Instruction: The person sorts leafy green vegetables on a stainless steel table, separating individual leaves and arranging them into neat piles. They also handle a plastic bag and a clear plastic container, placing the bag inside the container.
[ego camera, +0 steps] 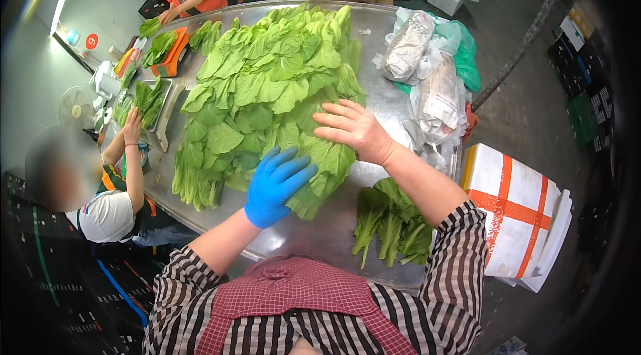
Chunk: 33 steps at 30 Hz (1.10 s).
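A wide heap of leafy greens covers the middle of the metal table, with overlapping pale green leaves. My left hand, in a blue glove, lies with spread fingers on the leaves at the heap's near edge. Bare and flat, my right hand rests on the right side of the same heap, its fingers apart and the thumb hidden. Nothing shows gripped in either hand. Below my right forearm lies a smaller group of darker leafy greens, stalks pointing towards me.
At the right are wrapped bundles in plastic bags and a taped white foam box. An orange scale and a metal scale hold greens on the left. Three other people handle greens around the table.
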Available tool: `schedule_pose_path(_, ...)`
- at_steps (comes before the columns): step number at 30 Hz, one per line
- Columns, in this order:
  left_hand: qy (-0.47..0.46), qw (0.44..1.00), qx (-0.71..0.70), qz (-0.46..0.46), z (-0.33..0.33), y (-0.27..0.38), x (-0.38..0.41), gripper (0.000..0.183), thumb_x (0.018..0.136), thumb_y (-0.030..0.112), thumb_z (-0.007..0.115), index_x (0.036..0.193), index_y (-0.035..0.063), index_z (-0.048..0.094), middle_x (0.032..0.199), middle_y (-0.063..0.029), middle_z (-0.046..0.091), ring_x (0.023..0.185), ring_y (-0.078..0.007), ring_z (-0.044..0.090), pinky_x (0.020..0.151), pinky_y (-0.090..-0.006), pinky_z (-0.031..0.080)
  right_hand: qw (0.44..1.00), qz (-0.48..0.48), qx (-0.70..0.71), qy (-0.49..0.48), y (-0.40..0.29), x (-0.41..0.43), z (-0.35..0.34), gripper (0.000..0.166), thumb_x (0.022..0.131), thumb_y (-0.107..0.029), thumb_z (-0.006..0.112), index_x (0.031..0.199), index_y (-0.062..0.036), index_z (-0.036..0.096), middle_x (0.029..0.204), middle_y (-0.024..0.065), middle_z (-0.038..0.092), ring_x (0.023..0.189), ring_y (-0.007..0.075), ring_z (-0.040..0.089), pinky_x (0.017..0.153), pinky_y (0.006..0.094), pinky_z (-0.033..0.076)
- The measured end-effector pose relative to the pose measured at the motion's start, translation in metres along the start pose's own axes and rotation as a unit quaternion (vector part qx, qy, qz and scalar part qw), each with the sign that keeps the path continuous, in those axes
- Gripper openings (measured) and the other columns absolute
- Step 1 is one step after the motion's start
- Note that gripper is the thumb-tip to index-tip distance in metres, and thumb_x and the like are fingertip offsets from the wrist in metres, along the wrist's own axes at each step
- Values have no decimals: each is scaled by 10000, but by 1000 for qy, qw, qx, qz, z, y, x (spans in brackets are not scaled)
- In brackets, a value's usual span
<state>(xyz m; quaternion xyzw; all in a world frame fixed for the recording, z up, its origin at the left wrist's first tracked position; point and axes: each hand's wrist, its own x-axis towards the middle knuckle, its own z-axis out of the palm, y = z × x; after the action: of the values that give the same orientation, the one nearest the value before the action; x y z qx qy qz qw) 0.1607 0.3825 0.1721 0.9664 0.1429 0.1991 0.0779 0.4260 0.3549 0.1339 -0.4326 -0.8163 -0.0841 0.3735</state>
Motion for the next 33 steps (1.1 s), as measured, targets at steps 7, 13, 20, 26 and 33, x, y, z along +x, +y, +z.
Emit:
schedule_pose_path(7,-3,999,-34,24,-31,29,1,440,740,164,663,1180,155,648,1217,-72,594,1141,-324,552,982,-493,415,997,46,39,39,-35,-13,-19,396,742,-58,619,1125,-155,648,1266,51,601,1168,284,561,986,466,436)
schedule_pose_path(13,-12,996,-83,33,-73,50,-3,373,725,164,685,1096,128,689,1151,-67,646,1054,-282,612,943,-446,452,988,111,86,67,-85,-16,-30,433,698,-78,645,1127,-138,655,1250,71,611,1166,303,560,962,481,448)
schedule_pose_path(20,-11,981,-192,-26,-118,54,-44,487,642,-6,620,1118,79,675,1022,-118,675,890,-307,644,776,-365,498,947,205,242,43,-169,-13,-17,585,588,-108,798,1149,-80,634,1191,125,631,1090,313,603,919,389,490)
schedule_pose_path(26,-14,934,-326,-147,-100,32,-86,448,713,-67,589,1133,73,655,990,-157,673,854,-317,657,741,-338,513,810,400,427,-46,-218,-22,30,621,613,-71,846,1182,-34,599,1145,136,651,990,239,639,867,341,502)
schedule_pose_path(33,-52,740,-573,-348,-66,-30,-84,248,868,67,596,1100,-8,644,960,-71,690,826,-110,619,728,-284,519,702,514,492,-25,-220,-22,87,511,689,-129,838,1120,30,613,987,87,697,884,154,628,850,319,500)
